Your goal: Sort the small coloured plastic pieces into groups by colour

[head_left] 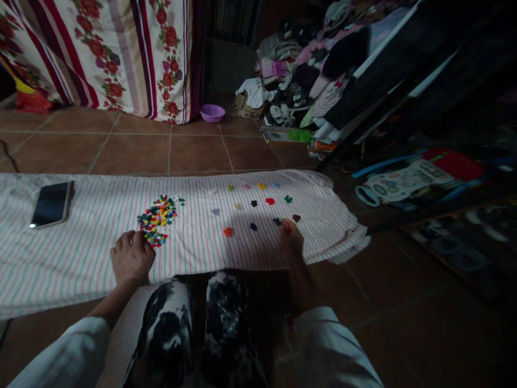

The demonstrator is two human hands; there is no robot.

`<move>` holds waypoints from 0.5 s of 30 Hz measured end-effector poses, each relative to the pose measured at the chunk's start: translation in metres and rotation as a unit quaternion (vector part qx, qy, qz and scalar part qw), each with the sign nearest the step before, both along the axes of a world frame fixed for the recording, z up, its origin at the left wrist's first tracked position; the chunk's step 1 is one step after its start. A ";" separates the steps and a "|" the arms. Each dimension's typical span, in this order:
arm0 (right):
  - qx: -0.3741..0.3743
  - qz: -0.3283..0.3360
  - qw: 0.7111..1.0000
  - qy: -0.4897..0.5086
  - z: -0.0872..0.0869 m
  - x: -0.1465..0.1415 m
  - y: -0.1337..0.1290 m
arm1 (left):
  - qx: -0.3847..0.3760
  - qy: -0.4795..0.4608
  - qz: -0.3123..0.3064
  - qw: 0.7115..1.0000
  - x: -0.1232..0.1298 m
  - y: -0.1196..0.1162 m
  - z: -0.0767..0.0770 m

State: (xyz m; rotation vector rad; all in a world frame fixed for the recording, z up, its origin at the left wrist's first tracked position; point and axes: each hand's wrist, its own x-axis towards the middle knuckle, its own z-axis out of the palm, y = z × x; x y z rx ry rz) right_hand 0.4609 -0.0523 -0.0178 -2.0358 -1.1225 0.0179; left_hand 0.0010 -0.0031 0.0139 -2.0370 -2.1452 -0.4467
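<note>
My left hand [131, 255] rests palm down on the cloth, fingers bent and slightly apart, at the near edge of a mixed pile of small coloured pieces [162, 213]. To the right, my right hand [291, 237] has its thumb and fingers pinched together beside a small dark blue-grey cluster [277, 221]; whatever is between the fingertips is too small to make out. Single-colour clusters lie spaced apart around it, among them brown [296, 218], purple [253, 227], orange [228, 231], red [270, 201], black [253, 203] and green [288, 199].
A striped cloth [194, 248] covers the low table. A phone [51, 205] lies at its left end. Beyond are a purple basin [212, 113], a floral curtain [133, 59] and heaped clothes [307, 70]. A child's toy [416, 180] stands at the right.
</note>
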 end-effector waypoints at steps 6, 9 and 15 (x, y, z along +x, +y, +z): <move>0.050 -0.063 0.996 -0.049 0.010 -0.018 0.002 | 0.006 -0.002 -0.008 1.000 -0.002 0.001 -0.003; 0.105 -0.025 0.994 -0.027 0.027 -0.049 0.011 | 0.001 -0.008 -0.008 1.000 -0.002 0.001 -0.004; 0.116 0.239 0.963 0.042 0.054 -0.156 0.031 | -0.004 -0.020 -0.010 1.000 -0.002 0.001 -0.002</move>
